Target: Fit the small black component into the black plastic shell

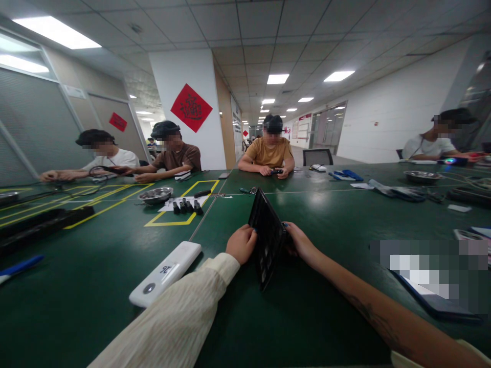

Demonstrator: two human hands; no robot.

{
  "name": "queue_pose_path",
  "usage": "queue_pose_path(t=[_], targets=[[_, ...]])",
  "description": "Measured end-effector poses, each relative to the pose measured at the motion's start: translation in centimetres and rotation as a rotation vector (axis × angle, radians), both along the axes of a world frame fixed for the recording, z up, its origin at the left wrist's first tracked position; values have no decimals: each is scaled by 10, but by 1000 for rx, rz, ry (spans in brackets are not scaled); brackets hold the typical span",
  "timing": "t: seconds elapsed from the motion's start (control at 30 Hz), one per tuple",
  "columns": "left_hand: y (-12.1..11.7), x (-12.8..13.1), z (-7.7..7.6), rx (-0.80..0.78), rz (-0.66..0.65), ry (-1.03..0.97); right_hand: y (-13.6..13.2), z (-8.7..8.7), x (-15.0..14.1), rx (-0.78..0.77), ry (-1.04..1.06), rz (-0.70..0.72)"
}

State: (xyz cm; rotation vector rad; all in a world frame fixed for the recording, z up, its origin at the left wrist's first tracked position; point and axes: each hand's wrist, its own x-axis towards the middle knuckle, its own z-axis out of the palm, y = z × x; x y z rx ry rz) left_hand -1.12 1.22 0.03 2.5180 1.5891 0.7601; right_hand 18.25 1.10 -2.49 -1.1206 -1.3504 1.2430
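the green surface [337, 212] spreads wide before you, and your work over it looks like steadying one thing upright between both hands; as a judgement, the next move calls for an even hold on both sides, so that neither edge slips or twists. taking that thing as the centre of your clock, a person [267, 156] sits across at 12 o'clock. your left arm, in a cream sleeve [187, 312], comes in from between 7 and 8 o'clock; your right forearm [353, 291], bare along most of its length, reaches in from 4 o'clock.

the thing at the centre is a black panel [270, 240], thin and tilted, its recessed face turned partly towards you. you cannot tell from here whether its lowest corner touches the surface. a white device [164, 275] lies between 8 and 9 o'clock, beside your left sleeve.

your left hand [241, 244] grips the panel's left side, thumb over the face. your right hand [301, 244] holds the far right edge, its thumb near the upper corner; its other fingers are mostly hidden behind. smallest, some black cylinders [183, 206] stand clustered between 9 and 10 o'clock.
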Motion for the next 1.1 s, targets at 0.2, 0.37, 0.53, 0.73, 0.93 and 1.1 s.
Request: queue_pose_path(t=[0.2, 0.37, 0.53, 0.73, 0.93, 1.1], targets=[[0, -1, -1, -13, -5, -48, -1, 1, -1, -8, 18, 3], [1, 0, -2, -12, -20, -34, -2, 2, -1, -6, 32, 4], [0, 0, 0, -17, -15, -24, -2, 2, -1, -2, 22, -2], [-2, 1, 2, -37, -10, -21, 0, -1, 1, 17, 9, 6], [-1, 0, 1, -35, -5, -23, 1, -2, 0, 5, -13, -1], [-2, 0, 1, -36, -9, -51, -2, 2, 0, -4, -3, 1]])
